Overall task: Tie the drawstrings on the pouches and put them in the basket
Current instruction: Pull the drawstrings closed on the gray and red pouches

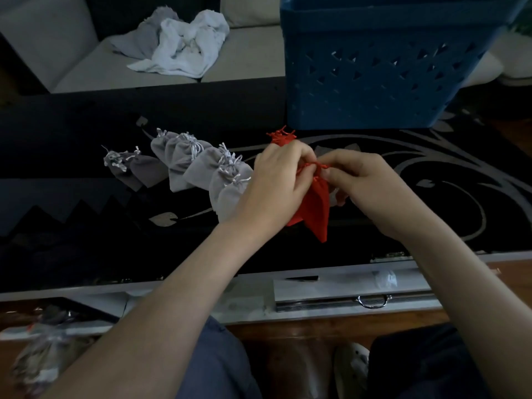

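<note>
Nearest: metal drawer handle [373,301] on the table's front edge. Above it, over the black patterned table top [86,226], both hands meet at the neck of a red pouch [316,208], which hangs between them. Left hand [276,180] has fingers curled, pinching the red drawstring [315,165]. Right hand [365,185] pinches the same cord from the other side. Left of the hands, a row of grey pouches [198,168] lies overlapping, cords bunched. Second red pouch [282,138] sits just behind the left hand. Further back, blue basket [374,82] on the table, perforated wall. Farthest: crumpled white cloth [181,44] on a sofa [244,53].
</note>
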Tool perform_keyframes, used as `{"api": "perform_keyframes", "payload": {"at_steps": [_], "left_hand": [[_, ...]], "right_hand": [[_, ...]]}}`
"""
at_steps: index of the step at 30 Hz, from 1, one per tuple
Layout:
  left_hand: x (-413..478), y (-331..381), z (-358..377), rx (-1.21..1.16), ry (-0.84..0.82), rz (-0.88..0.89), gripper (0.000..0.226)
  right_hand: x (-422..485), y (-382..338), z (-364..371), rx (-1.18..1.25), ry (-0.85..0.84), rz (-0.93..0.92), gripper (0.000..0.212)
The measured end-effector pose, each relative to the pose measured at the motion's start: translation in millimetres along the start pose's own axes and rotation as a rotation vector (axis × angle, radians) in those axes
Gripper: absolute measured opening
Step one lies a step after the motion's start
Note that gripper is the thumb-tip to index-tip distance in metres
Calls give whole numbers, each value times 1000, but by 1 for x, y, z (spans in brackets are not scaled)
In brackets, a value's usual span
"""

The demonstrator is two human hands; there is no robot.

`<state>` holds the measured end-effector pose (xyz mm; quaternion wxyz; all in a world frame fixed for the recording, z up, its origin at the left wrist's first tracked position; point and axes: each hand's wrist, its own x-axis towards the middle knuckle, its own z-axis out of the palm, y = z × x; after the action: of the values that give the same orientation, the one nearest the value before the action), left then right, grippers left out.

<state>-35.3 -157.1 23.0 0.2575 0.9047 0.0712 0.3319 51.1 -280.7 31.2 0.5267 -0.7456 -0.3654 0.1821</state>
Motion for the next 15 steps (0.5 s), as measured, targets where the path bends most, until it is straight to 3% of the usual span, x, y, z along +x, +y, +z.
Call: {"api": "perform_keyframes", "payload": {"at_steps": [6,11,15], "left_hand": [[-1,-2,2,6,17,18,10],[-2,-1,-1,71,-40,30,20],[-3,5,-8,506,48,46,20]], "right_hand": [[0,0,2,-33,79,-16,13],[1,3,11,-99,87,-32,21],[4,4,13,-18,110,18,19]]}}
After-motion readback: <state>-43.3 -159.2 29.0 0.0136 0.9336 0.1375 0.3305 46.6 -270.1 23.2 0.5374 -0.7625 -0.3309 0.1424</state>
